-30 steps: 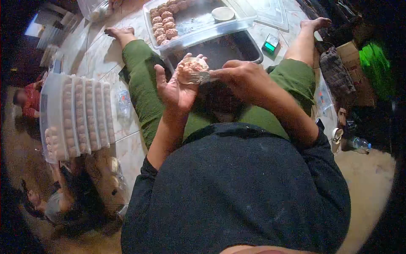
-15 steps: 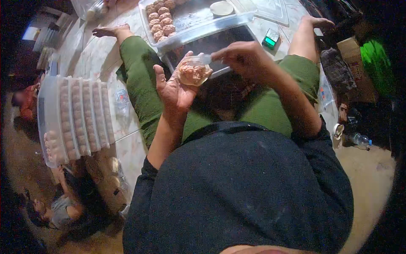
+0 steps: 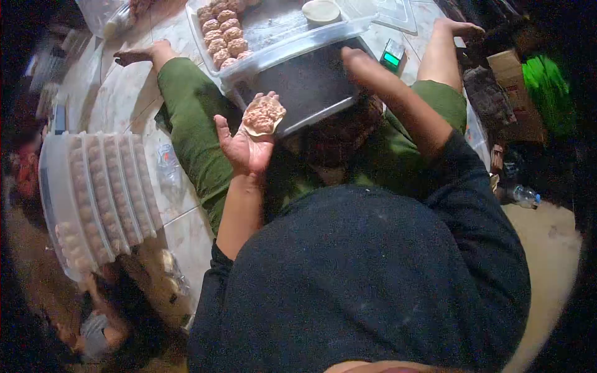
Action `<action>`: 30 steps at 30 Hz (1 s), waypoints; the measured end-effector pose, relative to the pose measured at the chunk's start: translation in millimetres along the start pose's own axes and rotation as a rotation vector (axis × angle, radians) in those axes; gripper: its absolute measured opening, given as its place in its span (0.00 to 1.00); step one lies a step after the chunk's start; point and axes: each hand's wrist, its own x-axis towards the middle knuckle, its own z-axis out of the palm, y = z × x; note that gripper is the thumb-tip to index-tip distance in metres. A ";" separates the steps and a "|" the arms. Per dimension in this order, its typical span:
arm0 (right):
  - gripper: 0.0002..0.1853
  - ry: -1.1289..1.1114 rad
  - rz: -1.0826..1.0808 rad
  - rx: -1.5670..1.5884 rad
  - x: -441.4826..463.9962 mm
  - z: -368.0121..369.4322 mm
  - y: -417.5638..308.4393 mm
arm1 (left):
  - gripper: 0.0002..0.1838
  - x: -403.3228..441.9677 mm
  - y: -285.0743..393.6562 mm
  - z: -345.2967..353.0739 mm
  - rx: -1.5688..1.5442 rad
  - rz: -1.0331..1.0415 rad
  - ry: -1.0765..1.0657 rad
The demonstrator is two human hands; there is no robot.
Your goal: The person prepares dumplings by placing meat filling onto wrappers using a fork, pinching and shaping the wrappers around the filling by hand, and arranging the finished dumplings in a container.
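"Pink minced filling (image 3: 264, 115) covers most of the round wrapper (image 3: 266, 132) on the left hand (image 3: 247, 153). What's new here?"

"The flat blade is gone from it. Half a second ago it lies across the filling; now the right hand (image 3: 368, 69) is well apart, over the right side of the dark tub (image 3: 305, 84)."

"Does it have the blade?"

"Can't tell. That hand is blurred, and neither its fingers' grip nor any blade shows clearly."

"And the left fingers?"

"Spread open, palm up, clamped on nothing. The wrapper simply rests across them, just beside the tub's near left corner."

"What does that mean for the work?"

"I'd say the pressing has paused: the filling sits bare, and the wrapper lies flat, not gathered around it."

"Anything to compare it with?"

"Rows of lumpy meat-filled pieces (image 3: 230, 38) line the left edge of the clear plastic box (image 3: 298, 51). A pale disc (image 3: 321, 10) sits towards its right edge, and a lit scale (image 3: 392, 57) stands on the tiled floor (image 3: 186, 233) off the tub's right edge."
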 end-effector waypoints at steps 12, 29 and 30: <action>0.08 -0.201 -0.596 -0.854 82.0 40.4 26.4 | 0.48 2.3 8.3 3.9 -0.048 -0.005 0.007; 0.16 -0.703 -0.634 0.337 -109.7 -50.6 -23.7 | 0.42 -9.4 -29.3 39.0 0.057 -0.060 -0.058; 0.16 -0.559 -0.752 0.303 -119.1 -39.2 -22.9 | 0.40 -10.2 -30.7 38.3 0.103 -0.085 -0.109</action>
